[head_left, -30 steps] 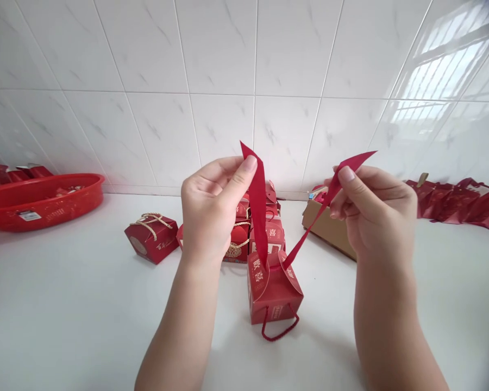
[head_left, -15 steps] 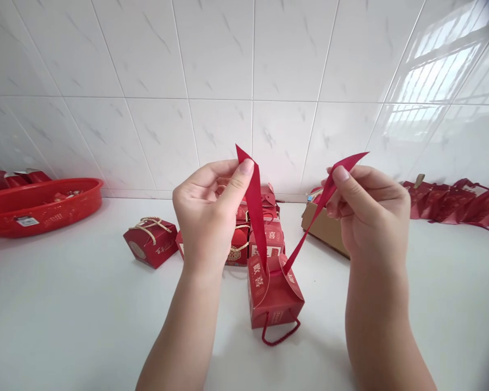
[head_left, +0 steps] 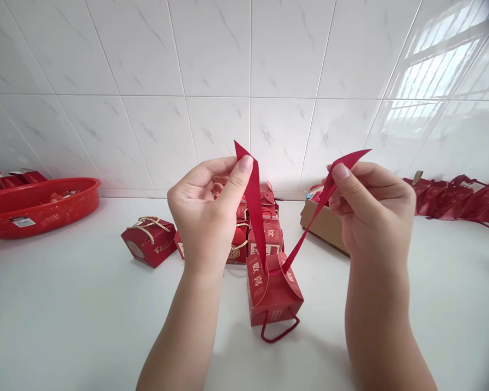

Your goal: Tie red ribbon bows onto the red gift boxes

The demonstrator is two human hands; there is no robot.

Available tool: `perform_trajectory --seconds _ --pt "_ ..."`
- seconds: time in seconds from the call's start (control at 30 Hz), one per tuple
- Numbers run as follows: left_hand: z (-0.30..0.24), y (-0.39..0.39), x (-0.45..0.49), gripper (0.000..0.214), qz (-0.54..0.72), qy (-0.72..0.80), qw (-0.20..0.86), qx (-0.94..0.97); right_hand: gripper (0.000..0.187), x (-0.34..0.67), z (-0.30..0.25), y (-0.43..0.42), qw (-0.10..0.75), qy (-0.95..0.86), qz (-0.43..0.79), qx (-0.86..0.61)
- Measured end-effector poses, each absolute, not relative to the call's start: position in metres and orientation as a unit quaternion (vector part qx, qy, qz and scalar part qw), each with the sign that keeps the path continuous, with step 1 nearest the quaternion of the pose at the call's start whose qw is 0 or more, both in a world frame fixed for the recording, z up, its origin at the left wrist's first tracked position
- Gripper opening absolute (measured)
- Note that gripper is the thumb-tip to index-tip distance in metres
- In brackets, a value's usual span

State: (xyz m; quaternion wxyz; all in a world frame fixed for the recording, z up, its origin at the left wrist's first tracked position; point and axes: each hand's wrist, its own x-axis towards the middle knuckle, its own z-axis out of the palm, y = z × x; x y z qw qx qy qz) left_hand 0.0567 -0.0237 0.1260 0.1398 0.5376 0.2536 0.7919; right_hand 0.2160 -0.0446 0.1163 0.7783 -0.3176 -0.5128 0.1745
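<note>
A red gift box (head_left: 279,296) with pale printed characters sits on the white counter between my forearms, its curved top flaps folded in. From its top a dark red ribbon (head_left: 257,222) rises in two strands, spread in a V. My left hand (head_left: 212,201) pinches one strand near its pointed tip, thumb against fingers. The other strand is gripped near its end by my right hand (head_left: 369,203), level with the left. A twisted red cord handle (head_left: 280,336) hangs from the near side of the box and rests on the counter.
Behind my hands stand several more red boxes (head_left: 269,233). To the left are a box with gold cord (head_left: 150,240) and a red plastic basket (head_left: 61,213). A brown cardboard box (head_left: 324,225) and red bags (head_left: 460,198) lie right, by the tiled wall (head_left: 283,49).
Both hands have moved slightly apart, the ribbon still held in each. The view has shifted a little; the box stays in place on the counter.
</note>
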Motion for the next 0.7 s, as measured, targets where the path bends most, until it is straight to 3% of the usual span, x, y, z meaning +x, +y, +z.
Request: perform_trajectory --seconds 0.33,0.53,0.7 --pt "0.1272 -0.0274 0.0546 0.012 0.762 0.264 0.183 0.562 0.010 0.2128 0.1192 -0.0477 0.773 -0.515 0.204 -0.308" --pt "0.1264 -0.0303 0.0537 0.015 0.657 0.244 0.286 0.653 0.019 0.2093 0.1176 -0.0477 0.676 -0.564 0.328 -0.343" --pt "0.1230 -0.0254 0.0555 0.013 0.611 0.250 0.276 0.699 0.013 0.2093 0.1116 -0.0398 0.605 -0.620 0.399 -0.300"
